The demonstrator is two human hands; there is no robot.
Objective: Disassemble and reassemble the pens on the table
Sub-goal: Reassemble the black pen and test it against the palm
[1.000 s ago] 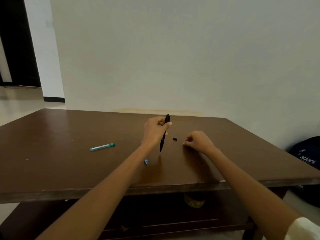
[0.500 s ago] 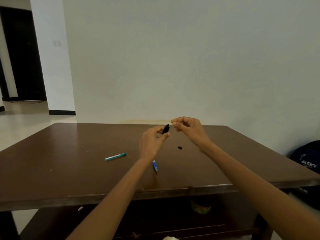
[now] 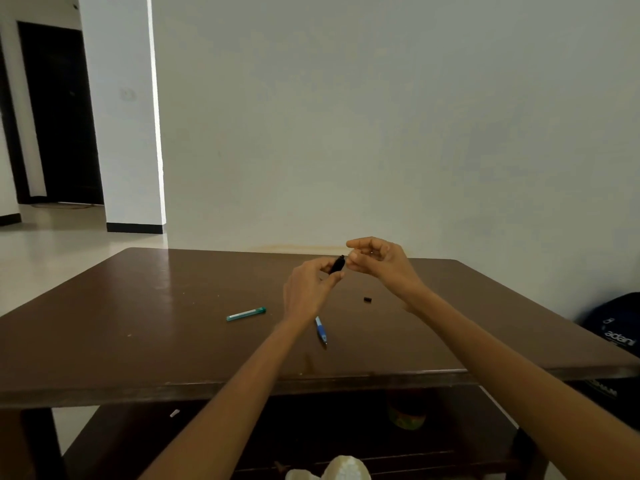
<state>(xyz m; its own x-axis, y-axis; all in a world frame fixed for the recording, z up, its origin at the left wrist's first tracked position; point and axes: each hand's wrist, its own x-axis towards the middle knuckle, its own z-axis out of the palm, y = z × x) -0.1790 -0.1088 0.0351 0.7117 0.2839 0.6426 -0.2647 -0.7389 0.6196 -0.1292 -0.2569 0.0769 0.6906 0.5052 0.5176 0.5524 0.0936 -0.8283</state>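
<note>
- Your left hand (image 3: 308, 289) grips the black pen body (image 3: 337, 265), fingers curled round its lower part, and holds it raised over the middle of the brown table (image 3: 138, 323), nearer the far edge.
- Your right hand (image 3: 375, 259) meets the pen's top end with fingertips pinched together; what they pinch is too small to tell.
- I judge this a fitting step: keep the body steady and line the piece up with its axis before pushing or twisting.
- The small black part (image 3: 367, 299) lies loose on the table just right of your hands; don't brush it towards the edge.
- The blue pen (image 3: 321, 329) and the green pen (image 3: 246, 313) lie nearer the front edge, apart, awaiting their turn.
</note>
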